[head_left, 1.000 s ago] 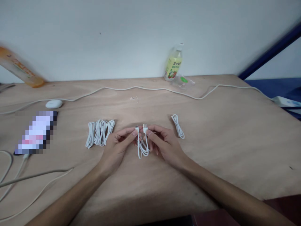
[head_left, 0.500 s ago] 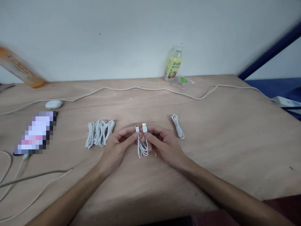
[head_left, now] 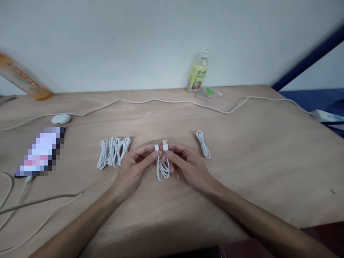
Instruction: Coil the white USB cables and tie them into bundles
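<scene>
Between my two hands is a white USB cable (head_left: 163, 171), its loops hanging below the fingers. My left hand (head_left: 135, 165) is closed, pinching the cable near its smaller metal-tipped plug. With thumb and fingers, my right hand (head_left: 189, 163) grips the cable by the wider USB plug. Both plugs point away from me, side by side and slightly apart. Several coiled white cables (head_left: 115, 152) lie in a row left of my left hand. One more coiled white cable (head_left: 203, 144) rests beyond my right hand.
A long white cord (head_left: 134, 102) runs across the back of the wooden table (head_left: 255, 154). At left are a pixelated phone (head_left: 41, 152) with a cable plugged in, a white case (head_left: 61, 119) and a tilted orange bottle (head_left: 24, 79). A yellow-labelled bottle (head_left: 198, 73) leans against the wall.
Both hands keep the same grip on the cable, with the plugs barely moved. The view has shifted very slightly; nothing on the table has visibly moved.
</scene>
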Available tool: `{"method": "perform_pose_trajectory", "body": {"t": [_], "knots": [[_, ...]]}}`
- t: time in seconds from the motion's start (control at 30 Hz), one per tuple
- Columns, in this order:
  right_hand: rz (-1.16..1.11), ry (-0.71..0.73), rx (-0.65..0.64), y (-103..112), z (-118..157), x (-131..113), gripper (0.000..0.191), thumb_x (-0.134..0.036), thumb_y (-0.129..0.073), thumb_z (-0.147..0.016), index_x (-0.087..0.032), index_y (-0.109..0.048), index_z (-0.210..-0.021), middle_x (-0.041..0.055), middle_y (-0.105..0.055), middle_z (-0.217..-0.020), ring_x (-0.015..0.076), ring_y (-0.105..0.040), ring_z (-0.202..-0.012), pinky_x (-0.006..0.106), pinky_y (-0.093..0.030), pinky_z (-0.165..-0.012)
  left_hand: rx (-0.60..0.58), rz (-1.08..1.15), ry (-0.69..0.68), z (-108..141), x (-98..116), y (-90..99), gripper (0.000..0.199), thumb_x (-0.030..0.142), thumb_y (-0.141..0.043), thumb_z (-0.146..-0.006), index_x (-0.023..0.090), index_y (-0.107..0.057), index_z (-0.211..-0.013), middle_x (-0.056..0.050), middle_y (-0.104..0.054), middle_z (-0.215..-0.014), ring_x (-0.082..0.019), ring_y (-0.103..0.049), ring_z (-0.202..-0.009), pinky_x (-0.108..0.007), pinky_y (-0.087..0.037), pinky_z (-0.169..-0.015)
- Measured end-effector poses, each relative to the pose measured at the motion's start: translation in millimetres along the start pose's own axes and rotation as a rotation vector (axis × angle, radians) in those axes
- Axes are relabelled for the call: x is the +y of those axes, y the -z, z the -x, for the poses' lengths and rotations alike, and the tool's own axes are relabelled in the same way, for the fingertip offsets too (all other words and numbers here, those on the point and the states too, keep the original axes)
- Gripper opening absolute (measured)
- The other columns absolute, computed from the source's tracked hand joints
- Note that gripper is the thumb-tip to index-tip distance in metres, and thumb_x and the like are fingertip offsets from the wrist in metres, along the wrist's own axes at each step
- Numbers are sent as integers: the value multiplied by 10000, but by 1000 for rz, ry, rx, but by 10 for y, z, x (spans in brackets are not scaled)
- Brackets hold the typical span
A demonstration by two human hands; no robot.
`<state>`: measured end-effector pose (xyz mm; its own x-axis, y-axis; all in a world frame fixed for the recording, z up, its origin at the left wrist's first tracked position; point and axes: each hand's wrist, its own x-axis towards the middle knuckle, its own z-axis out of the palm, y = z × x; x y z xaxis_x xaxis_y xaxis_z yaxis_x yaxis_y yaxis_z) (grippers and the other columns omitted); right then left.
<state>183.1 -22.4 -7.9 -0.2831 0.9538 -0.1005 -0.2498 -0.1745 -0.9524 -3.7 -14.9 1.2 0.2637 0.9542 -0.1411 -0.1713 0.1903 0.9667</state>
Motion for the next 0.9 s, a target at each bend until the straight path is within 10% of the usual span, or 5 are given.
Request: {"method": "perform_pose_trajectory", "body": {"t": [0.9], "knots": [[13,4,1,10,3,8,356,-546,-792,-947,-195,-780,-1008,-6,-684,-748,91,-501,-532,214,-387,-443,4,-16,-8,4,-7,4,281,384,-850,-935,245,-896,-1175,-45,-859,-970,-188,-728,-872,-308,-547,-874]]}}
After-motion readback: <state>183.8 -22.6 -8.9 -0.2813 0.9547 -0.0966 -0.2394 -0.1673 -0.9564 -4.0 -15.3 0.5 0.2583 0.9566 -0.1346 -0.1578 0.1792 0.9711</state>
